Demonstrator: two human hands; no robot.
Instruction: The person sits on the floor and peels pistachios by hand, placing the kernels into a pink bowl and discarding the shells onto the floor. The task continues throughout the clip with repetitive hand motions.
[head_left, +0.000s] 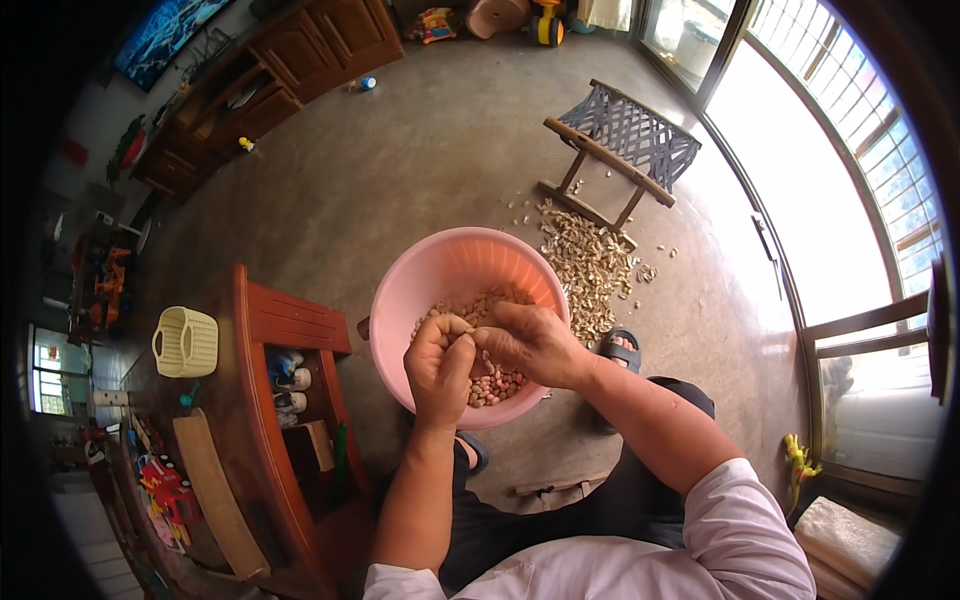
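Observation:
Both of my hands are together above a round pink basin (pixel 440 265). My left hand (pixel 440 368) and my right hand (pixel 535 343) meet with thumbs and fingertips pinched around a small pale peanut (pixel 469 331), mostly covered by the fingers. Under them, unshelled peanuts (pixel 447 308) lie toward the far side of the basin, and reddish shelled kernels (pixel 492 384) show at the near side. My wrists and fingers hide part of the contents.
Broken peanut shells (pixel 583 262) are heaped on the floor right of the basin, beside a low strap-seat stool (pixel 640 135). A reddish wooden table (pixel 300 325) with open shelves stands close on the left, bearing a cream basket (pixel 187 343). Sliding doors (pixel 770 240) line the right.

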